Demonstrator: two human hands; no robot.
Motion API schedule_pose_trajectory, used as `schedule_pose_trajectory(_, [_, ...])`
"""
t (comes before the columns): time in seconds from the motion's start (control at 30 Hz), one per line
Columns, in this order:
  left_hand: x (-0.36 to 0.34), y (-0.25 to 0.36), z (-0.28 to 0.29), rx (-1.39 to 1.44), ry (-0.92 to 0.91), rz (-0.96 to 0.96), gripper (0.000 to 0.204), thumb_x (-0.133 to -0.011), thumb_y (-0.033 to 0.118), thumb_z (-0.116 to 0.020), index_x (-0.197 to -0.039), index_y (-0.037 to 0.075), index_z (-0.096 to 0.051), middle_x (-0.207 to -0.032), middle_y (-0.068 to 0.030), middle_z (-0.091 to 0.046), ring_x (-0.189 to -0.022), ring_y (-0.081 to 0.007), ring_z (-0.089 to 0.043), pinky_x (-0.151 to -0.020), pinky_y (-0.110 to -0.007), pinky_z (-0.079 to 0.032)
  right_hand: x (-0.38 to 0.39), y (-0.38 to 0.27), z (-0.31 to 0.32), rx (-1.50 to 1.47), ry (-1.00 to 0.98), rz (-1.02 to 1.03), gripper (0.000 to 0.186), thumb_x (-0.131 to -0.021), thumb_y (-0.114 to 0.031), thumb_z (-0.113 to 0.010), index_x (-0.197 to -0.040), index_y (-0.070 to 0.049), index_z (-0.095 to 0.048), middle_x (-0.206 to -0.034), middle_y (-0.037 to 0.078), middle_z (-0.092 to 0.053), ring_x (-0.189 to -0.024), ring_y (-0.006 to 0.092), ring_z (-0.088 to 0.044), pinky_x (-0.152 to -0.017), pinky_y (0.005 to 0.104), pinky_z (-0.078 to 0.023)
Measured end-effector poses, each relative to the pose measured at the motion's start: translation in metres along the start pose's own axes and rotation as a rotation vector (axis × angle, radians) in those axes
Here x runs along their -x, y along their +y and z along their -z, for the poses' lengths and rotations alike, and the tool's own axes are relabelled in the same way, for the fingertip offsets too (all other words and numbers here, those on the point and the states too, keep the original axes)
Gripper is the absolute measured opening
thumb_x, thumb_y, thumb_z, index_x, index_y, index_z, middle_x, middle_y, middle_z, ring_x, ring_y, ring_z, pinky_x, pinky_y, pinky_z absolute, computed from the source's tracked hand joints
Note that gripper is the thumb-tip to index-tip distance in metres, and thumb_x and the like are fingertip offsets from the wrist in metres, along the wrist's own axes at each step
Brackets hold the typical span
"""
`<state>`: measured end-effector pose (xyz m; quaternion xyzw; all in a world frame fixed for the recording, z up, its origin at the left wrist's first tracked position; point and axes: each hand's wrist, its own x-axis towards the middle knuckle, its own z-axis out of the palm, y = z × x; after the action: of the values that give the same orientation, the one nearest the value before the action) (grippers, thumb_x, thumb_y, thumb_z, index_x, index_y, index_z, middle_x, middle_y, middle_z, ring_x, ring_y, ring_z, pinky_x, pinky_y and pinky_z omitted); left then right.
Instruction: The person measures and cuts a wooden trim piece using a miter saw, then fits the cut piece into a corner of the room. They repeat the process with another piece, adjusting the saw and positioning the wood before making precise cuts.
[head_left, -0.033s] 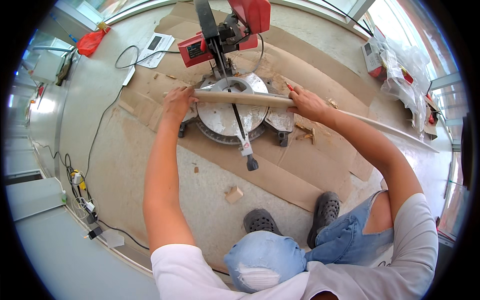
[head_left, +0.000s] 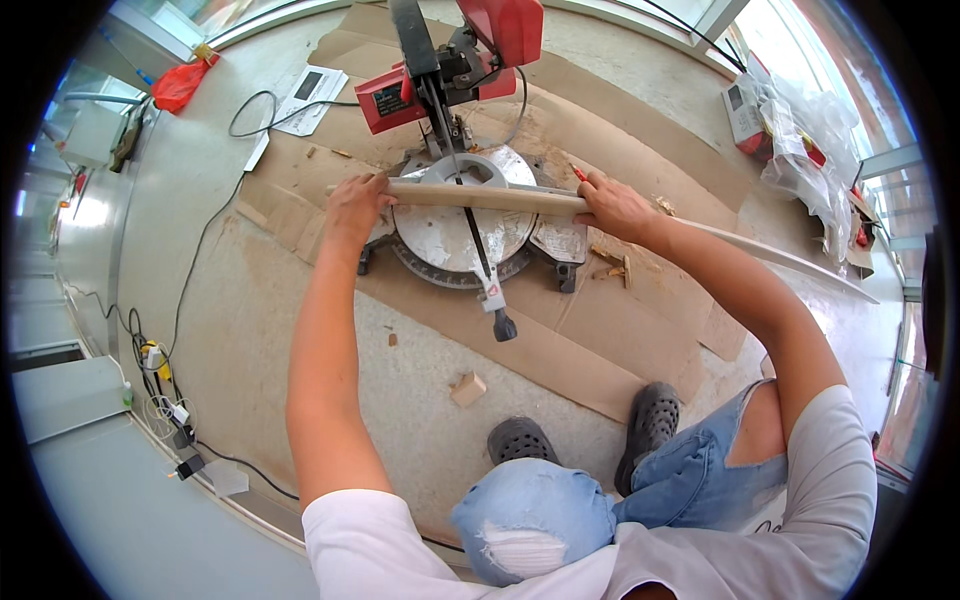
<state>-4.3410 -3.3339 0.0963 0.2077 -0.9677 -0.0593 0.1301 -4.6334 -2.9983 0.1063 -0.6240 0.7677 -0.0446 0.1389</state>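
Note:
A long, pale wooden strip (head_left: 490,197) lies across the round metal table (head_left: 430,232) of a red and black mitre saw (head_left: 447,80). My left hand (head_left: 355,205) is closed around the strip's left end. Toward its right part, my right hand (head_left: 617,208) grips the strip, and a red pencil (head_left: 579,173) pokes out by its fingers. The raised saw head stands behind the strip. Below the strip, the dark slot of the saw table runs toward a black front knob (head_left: 504,326). The fingers' undersides are hidden.
Flattened cardboard (head_left: 560,345) lies under the saw, with wood scraps (head_left: 612,262) on it. A small wood block (head_left: 467,389) sits near my shoes. A black cable (head_left: 205,235) crosses the floor at left. Clear plastic wrapping (head_left: 810,160) is at right, a red bag (head_left: 181,86) at far left.

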Motion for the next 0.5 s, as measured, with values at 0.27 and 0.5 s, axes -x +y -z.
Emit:
schedule_pose_trajectory(0.27, [-0.001, -0.013, -0.008, 0.074, 0.101, -0.026, 0.024, -0.074, 0.027, -0.076, -0.089, 0.012, -0.067, -0.091, -0.0032, -0.067, -0.094, -0.0271, -0.064, -0.081, -0.040, -0.051, -0.009, -0.012, 0.011, 0.030, -0.106, -0.042, 0.043, -0.089, -0.032, -0.070, -0.109, 0.001, -0.052, -0.111, 0.018, -0.055, -0.098, 0.0380, -0.062, -0.083, 0.0457, -0.052])
schedule_pose_trajectory(0.5, [-0.005, -0.012, -0.010, 0.028, 0.029, -0.038, 0.024, -0.073, 0.027, -0.077, -0.089, 0.012, -0.066, -0.093, -0.0021, -0.066, -0.097, -0.0268, -0.063, -0.081, -0.041, -0.051, -0.005, -0.009, 0.006, 0.054, -0.071, -0.036, 0.041, -0.090, -0.032, -0.069, -0.110, 0.000, -0.052, -0.111, 0.018, -0.056, -0.100, 0.0378, -0.062, -0.083, 0.0457, -0.052])
